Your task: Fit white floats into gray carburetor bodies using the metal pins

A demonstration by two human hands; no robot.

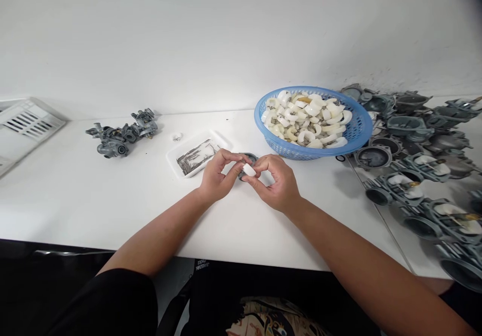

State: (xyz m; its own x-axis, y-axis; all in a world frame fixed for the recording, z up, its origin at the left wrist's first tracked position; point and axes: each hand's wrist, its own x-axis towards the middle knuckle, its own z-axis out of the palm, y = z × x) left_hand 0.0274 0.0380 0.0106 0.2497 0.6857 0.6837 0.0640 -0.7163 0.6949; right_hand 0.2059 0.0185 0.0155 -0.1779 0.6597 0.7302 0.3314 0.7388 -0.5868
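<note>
While the left hand [218, 177] and right hand [277, 182] pinch it, the white piece [249, 170] sits between them.

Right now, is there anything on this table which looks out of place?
Two things look slightly odd: a small white piece lies apart beyond the white tray, though similar pieces fill the blue basket; and a black ring lies loose near the basket's right side. Both may be strays.
</note>
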